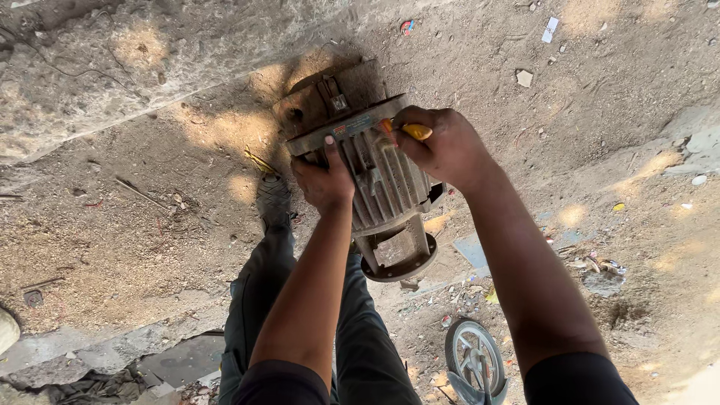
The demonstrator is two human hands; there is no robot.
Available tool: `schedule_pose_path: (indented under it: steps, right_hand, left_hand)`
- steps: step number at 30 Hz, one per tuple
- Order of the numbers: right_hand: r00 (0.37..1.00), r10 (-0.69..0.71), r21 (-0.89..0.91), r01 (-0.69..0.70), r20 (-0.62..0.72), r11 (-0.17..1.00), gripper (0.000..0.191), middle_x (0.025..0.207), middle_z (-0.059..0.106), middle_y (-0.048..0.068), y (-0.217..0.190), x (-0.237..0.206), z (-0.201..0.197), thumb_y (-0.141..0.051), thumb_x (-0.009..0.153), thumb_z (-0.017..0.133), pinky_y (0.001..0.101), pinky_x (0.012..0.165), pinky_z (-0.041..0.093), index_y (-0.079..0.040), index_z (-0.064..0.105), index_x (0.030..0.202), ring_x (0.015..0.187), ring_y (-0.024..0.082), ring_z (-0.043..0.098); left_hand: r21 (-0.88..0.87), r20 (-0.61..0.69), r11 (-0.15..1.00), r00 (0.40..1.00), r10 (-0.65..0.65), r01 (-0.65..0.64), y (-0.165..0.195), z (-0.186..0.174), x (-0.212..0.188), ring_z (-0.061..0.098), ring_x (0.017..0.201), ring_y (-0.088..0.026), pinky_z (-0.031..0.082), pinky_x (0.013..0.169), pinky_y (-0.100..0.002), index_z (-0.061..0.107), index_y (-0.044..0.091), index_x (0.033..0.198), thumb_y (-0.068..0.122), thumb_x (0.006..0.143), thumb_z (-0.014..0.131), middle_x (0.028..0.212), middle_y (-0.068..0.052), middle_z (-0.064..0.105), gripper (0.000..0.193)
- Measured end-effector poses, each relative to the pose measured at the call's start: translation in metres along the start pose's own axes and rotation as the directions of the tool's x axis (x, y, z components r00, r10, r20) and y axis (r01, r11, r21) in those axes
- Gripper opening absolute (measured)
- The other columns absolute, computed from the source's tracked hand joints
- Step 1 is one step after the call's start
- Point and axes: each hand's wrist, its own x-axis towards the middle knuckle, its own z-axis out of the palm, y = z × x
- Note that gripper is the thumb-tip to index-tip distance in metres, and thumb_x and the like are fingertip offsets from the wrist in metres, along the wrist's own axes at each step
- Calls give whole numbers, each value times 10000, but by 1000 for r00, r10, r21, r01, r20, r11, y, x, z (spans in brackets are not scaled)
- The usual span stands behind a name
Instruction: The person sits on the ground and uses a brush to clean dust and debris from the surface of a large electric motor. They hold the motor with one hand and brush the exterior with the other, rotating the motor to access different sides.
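Observation:
A grey, ribbed electric motor (382,191) with a dirty metal housing is held up in front of me, its flange end pointing away and its open round end toward my legs. My left hand (322,180) grips the motor's left side just under the flange. My right hand (442,146) is closed around a yellow-handled tool (414,131), probably a screwdriver, whose tip rests at the flange edge on the motor's top.
Below is dusty, littered dirt ground with a rough concrete slab (112,67) at upper left. My dark trousers (262,300) and a shoe (274,199) show beneath the motor. A small grey wheel (472,360) lies at lower right; stones and scraps are scattered about.

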Motion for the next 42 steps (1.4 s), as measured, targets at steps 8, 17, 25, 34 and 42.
schedule_pose_path:
  steps: [8,17,25,34,42]
  right_hand:
    - [991,-130,97,126,38,987,145,852,751,89,6,0,2,-175,997,644,322,601,589,-49,711,969,627,201,704]
    - [996,2,218,17,-86,976,157,891,723,97,16,-56,-25,-69,941,731,294,613,552,16,684,1065,714,173,691]
    - [927,241,338,-137,-286,931,168,992,705,128,25,-122,15,-92,1004,693,355,728,609,1,676,1143,867,208,705]
    - [927,348,55,-343,-138,938,324,861,741,148,18,-88,69,-192,987,662,466,639,588,-60,552,1262,730,351,730]
    - [927,312,-34,-325,-208,945,389,1067,688,200,2,-54,98,-14,849,625,540,751,579,-97,563,1224,895,426,717]
  left_hand:
    - [30,23,1000,1000,2,-3,-1,1,1,479,1378,-404,413,1114,-549,321,-7,1516,788,898,483,1445,-228,481,1020]
    - [21,13,1000,1000,18,-18,-10,7,4,425,1409,-423,396,1116,-548,240,-34,1557,809,892,473,1523,-254,392,1099]
    - [27,-15,1000,1000,-5,5,-13,10,8,488,1356,-401,436,1080,-556,299,12,1540,821,861,464,1486,-214,442,1069]
    - [37,-7,999,1000,-7,7,-14,6,18,565,1253,-410,483,981,-580,383,11,1465,829,876,420,1386,-209,499,1009]
    - [-149,-34,987,998,57,-62,-11,-5,27,611,1233,-409,525,988,-511,480,-34,1390,808,873,478,1344,-244,568,988]
